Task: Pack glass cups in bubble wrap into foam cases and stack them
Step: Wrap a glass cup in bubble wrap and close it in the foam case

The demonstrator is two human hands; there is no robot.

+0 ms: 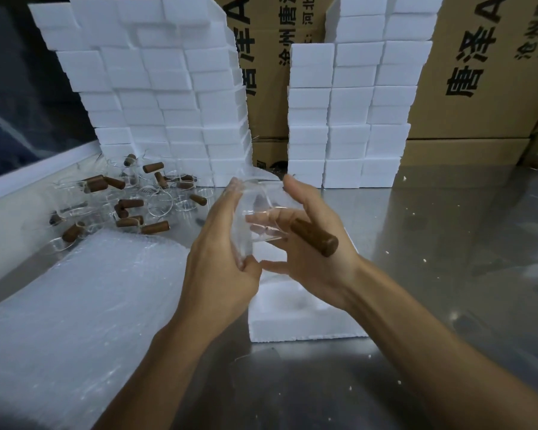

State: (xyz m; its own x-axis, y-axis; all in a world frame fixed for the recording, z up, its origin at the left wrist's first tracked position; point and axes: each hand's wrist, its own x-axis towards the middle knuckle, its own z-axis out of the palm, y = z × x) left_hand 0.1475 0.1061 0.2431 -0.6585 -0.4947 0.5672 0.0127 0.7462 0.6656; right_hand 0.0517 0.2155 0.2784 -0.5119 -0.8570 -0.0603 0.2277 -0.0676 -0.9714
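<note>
Cardboard boxes [466, 72] with black print are standing along the back, and two white walls of foam cases, a leaning one on the left [156, 88] and a straighter one on the right [348, 119], are rising in front of them on the shiny metal desk [448, 243]. I am watching both hands working over the middle of the desk. My left hand [221, 259] is gripping a clear sheet of bubble wrap [246, 193] against the side of a glass cup [267, 225], thumb and fingers curling round it. My right hand [311, 243] is cupping the same cup from the other side, fingers bending behind the glass, with the cup's brown wooden handle [316, 235] lying across the palm. Both are holding the cup in the air, just above an open foam case [292, 324] lying flat on the desk. At the back left, more cups [131, 200] with brown handles are lying jumbled. A big roll of bubble wrap [75, 321] is lying at the near left.
</note>
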